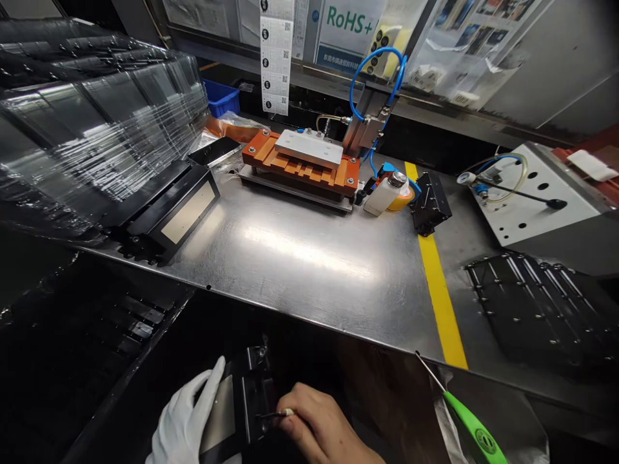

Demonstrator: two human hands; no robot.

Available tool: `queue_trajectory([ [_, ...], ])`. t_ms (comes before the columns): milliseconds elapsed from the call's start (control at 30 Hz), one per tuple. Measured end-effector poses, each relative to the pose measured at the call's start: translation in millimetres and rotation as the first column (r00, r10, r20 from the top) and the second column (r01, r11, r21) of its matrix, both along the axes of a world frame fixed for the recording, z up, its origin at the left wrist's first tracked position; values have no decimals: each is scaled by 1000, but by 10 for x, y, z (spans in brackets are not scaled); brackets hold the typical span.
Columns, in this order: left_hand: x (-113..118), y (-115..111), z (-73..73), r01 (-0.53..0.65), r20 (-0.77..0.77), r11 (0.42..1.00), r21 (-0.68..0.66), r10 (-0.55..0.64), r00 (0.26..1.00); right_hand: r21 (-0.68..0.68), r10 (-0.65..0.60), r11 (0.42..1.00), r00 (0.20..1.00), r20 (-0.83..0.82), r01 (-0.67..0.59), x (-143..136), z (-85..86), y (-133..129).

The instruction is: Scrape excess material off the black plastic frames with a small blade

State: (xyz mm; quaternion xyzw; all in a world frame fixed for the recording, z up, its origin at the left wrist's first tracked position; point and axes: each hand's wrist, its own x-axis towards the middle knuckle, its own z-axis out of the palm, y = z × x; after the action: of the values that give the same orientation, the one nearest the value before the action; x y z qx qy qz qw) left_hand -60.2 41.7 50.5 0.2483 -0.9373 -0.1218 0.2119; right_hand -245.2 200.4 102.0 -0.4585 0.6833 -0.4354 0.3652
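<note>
At the bottom of the head view, my left hand [181, 419], in a white glove, is closed around a black part [250, 399] with a beige panel. My bare right hand [322, 422] pinches a thin dark tool [275, 414] with a pale collar, its tip against the black part's right side. Both hands are below the metal table's front edge. A similar black part with a beige panel [188, 212] lies on the table [309, 258] at the left.
An orange fixture [300, 171] with a silver plate stands at the back, beside a white bottle [385, 193]. Stacked clear trays [111, 122] fill the left. Black parts [536, 309] lie right of the yellow stripe [440, 303]. A green-handled tool [474, 428] sticks out at the front right.
</note>
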Motion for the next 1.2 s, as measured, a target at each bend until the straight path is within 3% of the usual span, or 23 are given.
queue_trajectory([
  [167,-25,-33,-55,22,-17,994,-106,-24,1000,-63,-161,985,986,-28,159,59,-190,-112],
  [300,-46,-12,-85,-25,-7,993,-111,25,1000,-331,-287,922,929,-234,201,96,-340,-161],
  [333,-43,-19,-81,-46,10,993,-109,48,999,-344,-290,918,924,-249,195,89,-349,-151],
  [367,-38,-38,-68,-63,44,992,-109,68,997,-304,-269,933,935,-231,193,76,-341,-133],
  [467,-21,-173,24,-69,193,991,-115,90,977,-9,-186,983,981,-48,185,15,-257,-66],
  [533,-21,-303,102,-24,312,996,-88,50,949,136,-143,982,986,83,130,-6,-214,-43],
  [667,-33,-496,158,85,411,991,-106,-34,911,278,-121,960,934,336,24,58,-262,-77],
  [833,-30,-508,89,171,440,970,-170,-81,894,315,-134,949,933,334,23,157,-363,-164],
  [1000,-62,-478,118,183,460,958,-220,-64,886,342,-170,938,937,304,59,169,-338,-179],
  [1200,-132,-447,179,178,461,950,-257,-41,887,393,-264,918,832,488,61,270,-353,-183],
])
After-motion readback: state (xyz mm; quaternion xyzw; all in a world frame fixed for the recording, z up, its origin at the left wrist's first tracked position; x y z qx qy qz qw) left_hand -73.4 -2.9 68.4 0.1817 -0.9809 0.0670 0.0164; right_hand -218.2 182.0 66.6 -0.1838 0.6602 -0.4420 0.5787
